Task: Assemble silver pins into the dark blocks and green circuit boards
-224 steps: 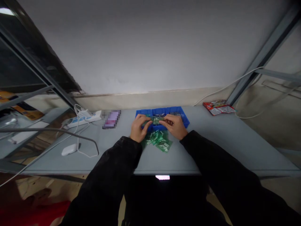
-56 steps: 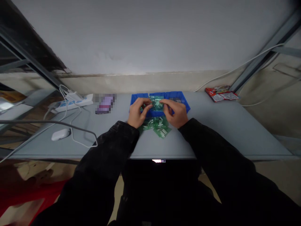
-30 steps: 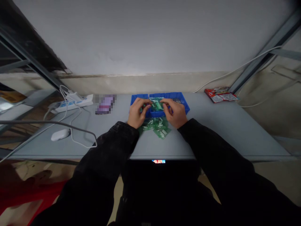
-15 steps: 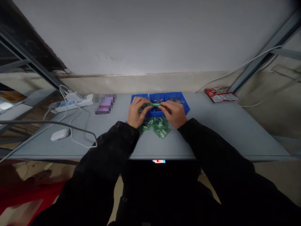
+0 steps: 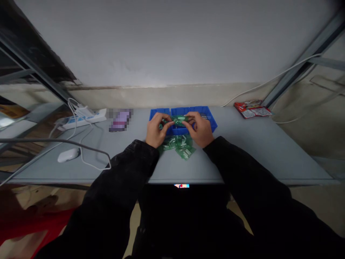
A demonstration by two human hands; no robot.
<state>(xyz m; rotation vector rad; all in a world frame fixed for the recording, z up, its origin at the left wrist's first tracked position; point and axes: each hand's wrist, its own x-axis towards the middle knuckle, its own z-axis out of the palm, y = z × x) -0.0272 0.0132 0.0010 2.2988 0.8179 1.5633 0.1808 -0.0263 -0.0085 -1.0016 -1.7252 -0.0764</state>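
A small green plastic bag (image 5: 179, 118) is stretched between my two hands, above the blue bins. My left hand (image 5: 156, 130) pinches its left end between thumb and fingers. At the other end, my right hand (image 5: 201, 130) grips the bag the same way. Behind the hands stand the blue bins (image 5: 181, 132), with small metal pieces partly showing in them. Several green bags (image 5: 185, 147) with light-coloured pieces inside lie on the table just in front of the bins, below my hands.
On the grey table (image 5: 253, 154), a white power strip (image 5: 99, 116), a blurred phone (image 5: 121, 119) and a white case (image 5: 68, 155) with cables lie at the left. A red packet (image 5: 252, 109) lies at the back right.
The green bag between my hands was a narrow strip and now looks wider and spread out. My right hand's fingers have risen and bent more.
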